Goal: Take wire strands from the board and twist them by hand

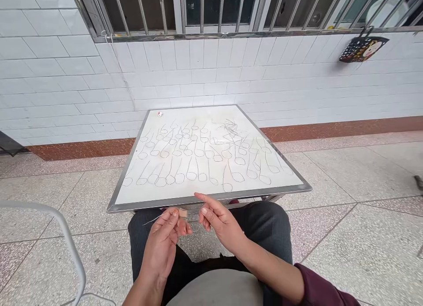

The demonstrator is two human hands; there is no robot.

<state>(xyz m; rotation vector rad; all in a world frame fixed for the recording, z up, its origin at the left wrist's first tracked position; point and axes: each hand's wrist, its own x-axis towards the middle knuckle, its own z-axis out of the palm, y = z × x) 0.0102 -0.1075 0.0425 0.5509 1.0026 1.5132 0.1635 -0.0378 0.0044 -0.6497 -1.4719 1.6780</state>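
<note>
In front of the table [139,205], my left hand [162,239] is pinching wire [151,221] and tan block [183,213], facing right hand [224,223], whose grip I can't tell.

Dull, thin wire loops [228,183], apparently metal, dot the smooth white top of a counter [188,114] edged in grey metal. A small tan piece [183,213], matt like wood or card, contrasts with polished metal bars [202,11], glossy wall tiles [205,77], a speckled stone-like floor [380,235] and matt cloth trousers [277,226].
</note>
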